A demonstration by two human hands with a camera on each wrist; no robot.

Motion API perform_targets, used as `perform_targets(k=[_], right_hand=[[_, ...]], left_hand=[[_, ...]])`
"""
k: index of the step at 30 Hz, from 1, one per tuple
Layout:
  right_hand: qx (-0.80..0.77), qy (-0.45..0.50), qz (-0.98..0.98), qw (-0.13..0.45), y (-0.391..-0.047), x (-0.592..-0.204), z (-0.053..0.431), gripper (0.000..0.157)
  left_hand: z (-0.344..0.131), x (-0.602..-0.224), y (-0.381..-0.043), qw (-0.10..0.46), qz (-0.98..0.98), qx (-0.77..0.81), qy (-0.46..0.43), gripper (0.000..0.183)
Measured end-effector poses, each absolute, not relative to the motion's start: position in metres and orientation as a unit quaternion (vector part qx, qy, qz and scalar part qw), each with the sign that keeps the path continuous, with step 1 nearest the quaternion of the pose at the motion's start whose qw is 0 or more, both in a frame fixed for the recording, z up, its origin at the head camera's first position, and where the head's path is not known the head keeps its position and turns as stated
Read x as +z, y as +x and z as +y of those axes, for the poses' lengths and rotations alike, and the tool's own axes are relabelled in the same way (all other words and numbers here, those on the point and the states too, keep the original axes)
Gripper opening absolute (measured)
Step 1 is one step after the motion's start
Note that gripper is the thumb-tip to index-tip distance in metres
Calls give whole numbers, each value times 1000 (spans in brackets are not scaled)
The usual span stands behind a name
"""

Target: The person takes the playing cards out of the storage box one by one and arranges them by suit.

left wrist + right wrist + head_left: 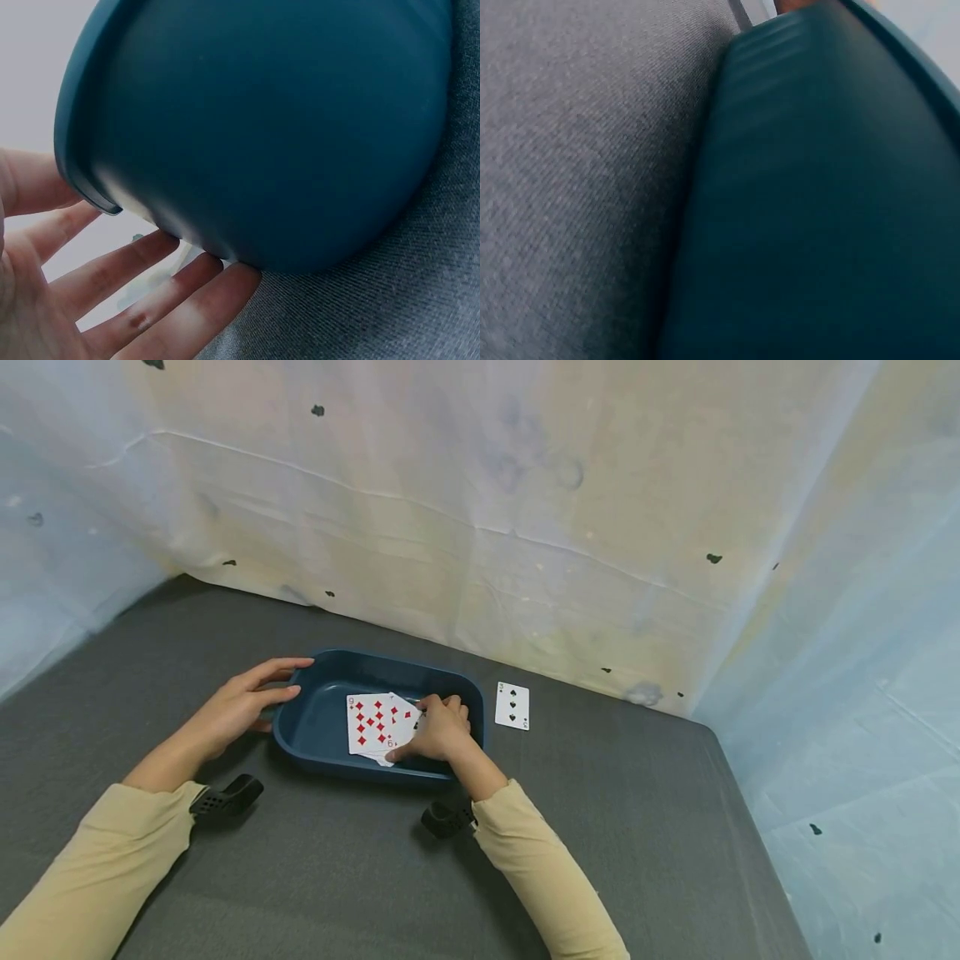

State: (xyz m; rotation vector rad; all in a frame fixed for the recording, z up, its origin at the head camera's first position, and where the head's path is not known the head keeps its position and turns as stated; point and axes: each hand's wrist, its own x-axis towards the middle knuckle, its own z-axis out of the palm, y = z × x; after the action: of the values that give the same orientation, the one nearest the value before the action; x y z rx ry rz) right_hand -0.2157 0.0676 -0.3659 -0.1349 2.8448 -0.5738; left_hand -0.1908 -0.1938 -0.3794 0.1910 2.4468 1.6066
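Observation:
A dark blue plastic basin (315, 693) sits on the grey cloth surface. Inside it several playing cards (367, 722) lie fanned face up, the nine of diamonds on top. My right hand (441, 731) reaches over the near rim and grips the cards at their right side, the thumb at their near edge; the basin's wall (795, 195) hides this hand in the right wrist view. At the basin's left end, my left hand (238, 706) touches the wall with extended fingers (191, 300), spread along its outside.
A single three of spades (512, 706) lies face up on the cloth, right of the basin. Behind the surface hangs a pale stained sheet (480, 527), and another light-blue sheet (862, 693) borders the right. Black wrist straps (228, 795) show at both sleeves.

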Motion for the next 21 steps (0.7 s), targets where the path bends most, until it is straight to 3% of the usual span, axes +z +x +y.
perform_targets(k=[6,12,21], right_hand=[[-262,-38,957,119,-214,-364,69,66],[-434,-37,889,139,-217,-364,71,39],[-473,-36,874,107,-219,-364,76,34]], left_hand=[[-193,-380,-190,106,830,544,62,56],[-193,-379,-190,104,830,544,62,56],[-194,-379,-189,105,829,545,63,55]])
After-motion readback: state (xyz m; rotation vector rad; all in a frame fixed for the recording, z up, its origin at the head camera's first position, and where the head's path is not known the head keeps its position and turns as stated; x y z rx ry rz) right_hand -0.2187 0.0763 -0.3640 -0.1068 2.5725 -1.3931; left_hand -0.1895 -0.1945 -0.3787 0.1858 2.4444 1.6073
